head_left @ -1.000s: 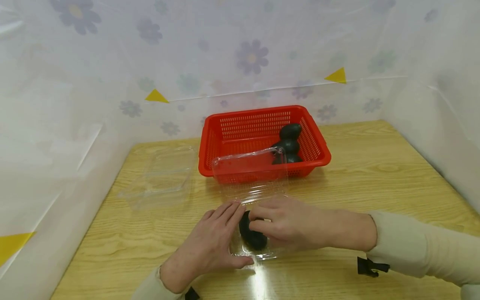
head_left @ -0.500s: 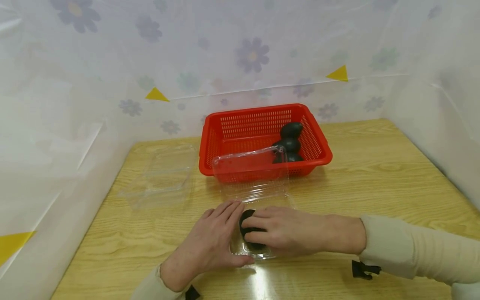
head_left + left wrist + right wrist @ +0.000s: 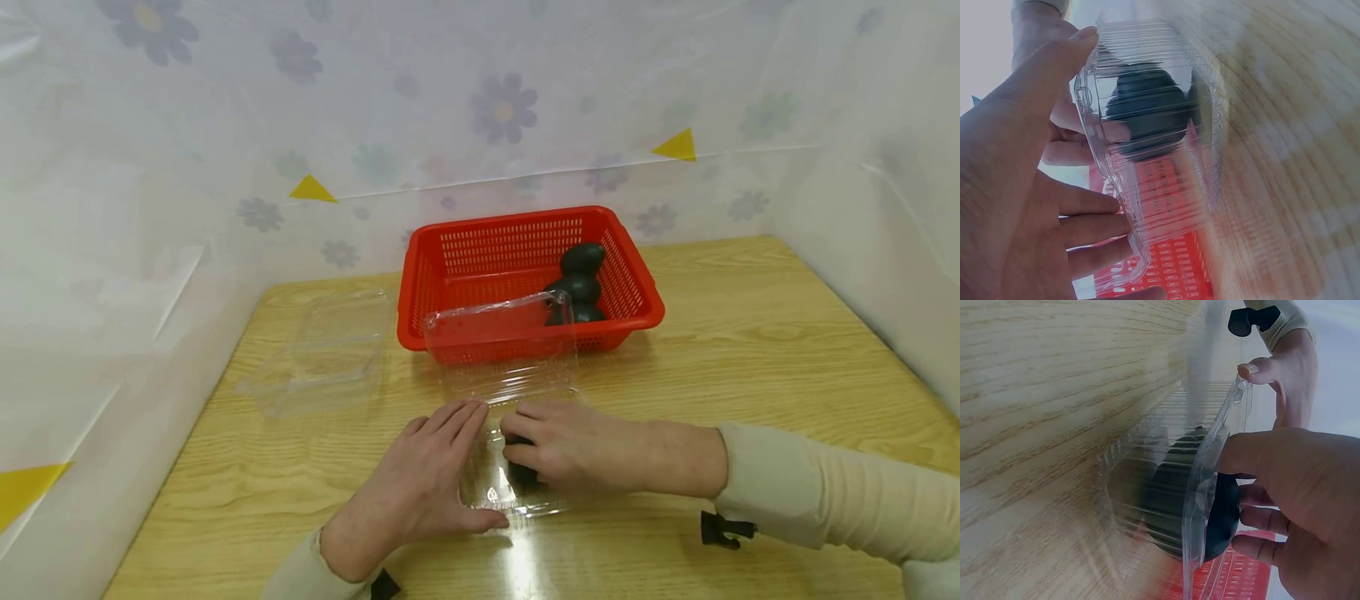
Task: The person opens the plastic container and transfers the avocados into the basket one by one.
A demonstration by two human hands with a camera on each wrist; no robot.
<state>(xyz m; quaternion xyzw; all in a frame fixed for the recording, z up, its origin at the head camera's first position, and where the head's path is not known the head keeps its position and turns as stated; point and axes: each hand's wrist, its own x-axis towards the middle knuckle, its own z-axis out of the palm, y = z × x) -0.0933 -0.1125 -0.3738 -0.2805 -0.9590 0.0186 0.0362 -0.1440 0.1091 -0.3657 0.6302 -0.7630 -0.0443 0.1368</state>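
An opened clear plastic clamshell container stands on the table in front of me, its lid raised toward the back. My right hand reaches into its base and grips a dark avocado, with the thumb and fingers around it. In the right wrist view the avocado sits partly below the rim, toward the right side of the base. My left hand rests along the left side, its fingers straight at the rim and its thumb at the front corner. The palm side of the right hand is hidden in the head view.
Behind the lid stands a red plastic basket with several dark avocados at its right side. Another opened clear container lies to the left on the wooden table. White flowered sheeting encloses the back and sides.
My right hand has shifted the avocado from the left side of the container base toward the right. The left hand has stayed in place at the rim.
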